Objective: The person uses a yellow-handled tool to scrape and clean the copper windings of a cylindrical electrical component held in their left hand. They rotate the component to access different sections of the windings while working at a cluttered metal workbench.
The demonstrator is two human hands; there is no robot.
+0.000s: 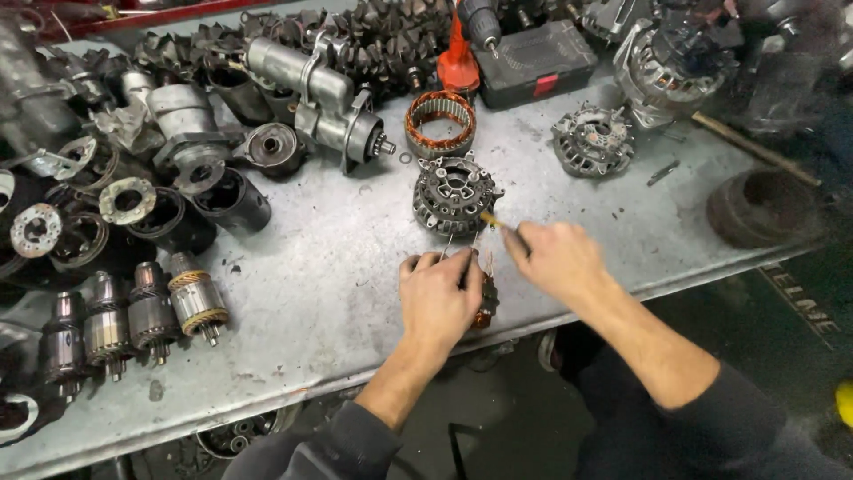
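Copper-wound stator (482, 307) sits gripped under the left hand (437, 298) fingers at the worktop (329, 267) edge; right hand (555, 258) fingers pinch a thin tool (491, 220) just past them, toward the bare housing (454, 194); work looks mid-way

head cam | looks steeply down from above | close over metal workbench (355, 267) | single view

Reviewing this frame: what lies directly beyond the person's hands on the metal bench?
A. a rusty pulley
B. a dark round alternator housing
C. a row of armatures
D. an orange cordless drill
B: the dark round alternator housing sits just past the left hand and right hand, with the right hand's thin tool reaching its edge.
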